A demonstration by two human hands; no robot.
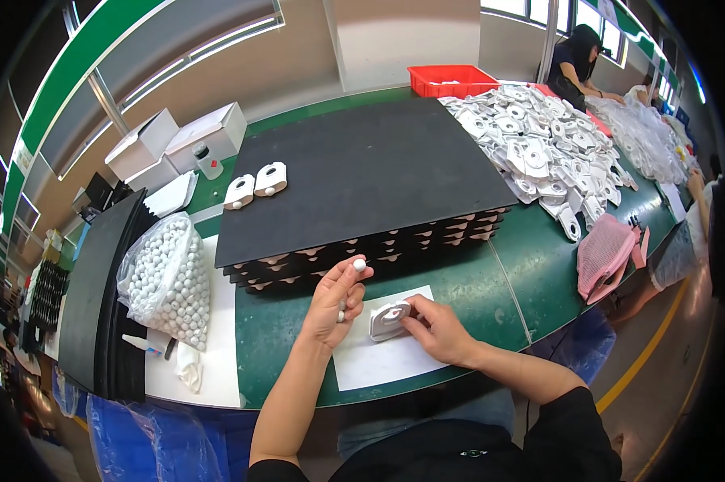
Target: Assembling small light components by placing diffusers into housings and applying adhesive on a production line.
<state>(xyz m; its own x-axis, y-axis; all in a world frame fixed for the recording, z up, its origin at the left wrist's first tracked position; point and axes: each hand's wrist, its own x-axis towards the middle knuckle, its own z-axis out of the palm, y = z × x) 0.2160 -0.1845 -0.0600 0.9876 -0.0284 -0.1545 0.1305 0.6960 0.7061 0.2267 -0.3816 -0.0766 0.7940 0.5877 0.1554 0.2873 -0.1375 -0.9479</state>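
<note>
Between the thumb and forefinger of my left hand (329,307) is a small white ball (359,264). One or more similar balls show in the curled fingers below it. My right hand (441,331) grips a white plastic part (385,323) with a round opening, tilted up over a white sheet of paper (382,368). The ball is a little above and left of the part, apart from it. Two similar parts, a left one (239,193) and a right one (271,179), lie on the top black board (370,177) of a stack.
A clear bag of white balls (166,277) stands left, beside stacked black boards (97,305). Loose white parts (531,145) are heaped right, near a red bin (451,79) and a pink mesh bag (606,253). White boxes (206,140) stand back left; a co-worker (575,68) sits far right.
</note>
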